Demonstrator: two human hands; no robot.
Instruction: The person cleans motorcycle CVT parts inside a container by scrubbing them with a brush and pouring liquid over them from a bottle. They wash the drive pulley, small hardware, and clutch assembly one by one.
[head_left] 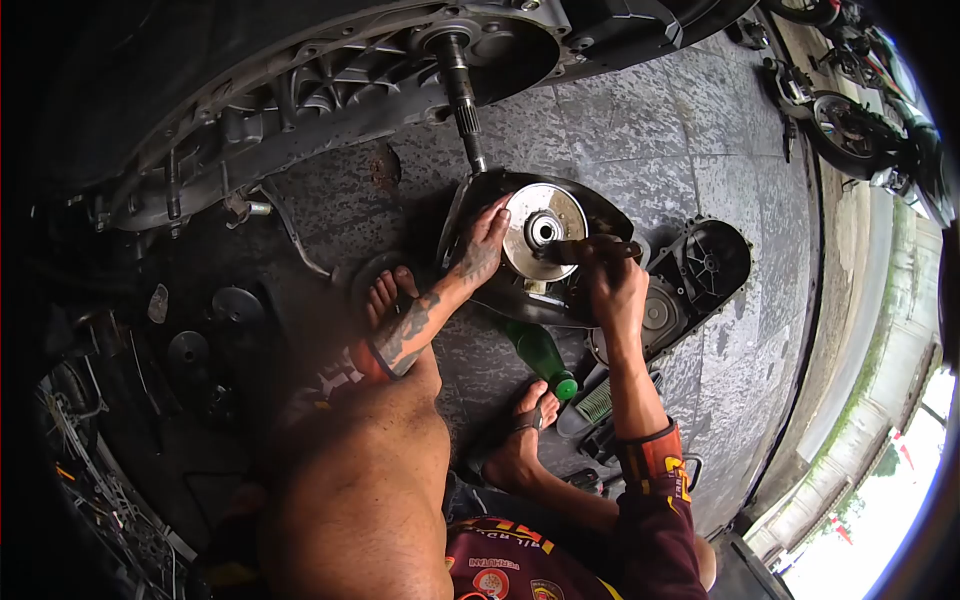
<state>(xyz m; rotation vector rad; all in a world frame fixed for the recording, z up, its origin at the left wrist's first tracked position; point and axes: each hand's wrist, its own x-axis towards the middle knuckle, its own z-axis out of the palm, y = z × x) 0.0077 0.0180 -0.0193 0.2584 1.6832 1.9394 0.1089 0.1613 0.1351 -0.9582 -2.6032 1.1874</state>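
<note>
My left hand [484, 243] grips the left rim of a shiny round metal pulley [523, 225], which has a ringed hub at its middle. The pulley is held tilted over a black basin [475, 200]. In my closed right hand [617, 290] is a dark brush [597, 250], its tip against the pulley's face just beside the hub. My fingers partly cover the brush handle. Below the basin's edge a green plastic bottle [540, 352] lies on its side, near my right foot.
An open engine case [300, 90] with a protruding splined shaft [465, 115] spans the top. Right of the basin lies a long engine cover [715, 262]. Round metal parts [238, 304] rest on the tiled floor at left. Motorcycles [850, 120] stand at upper right.
</note>
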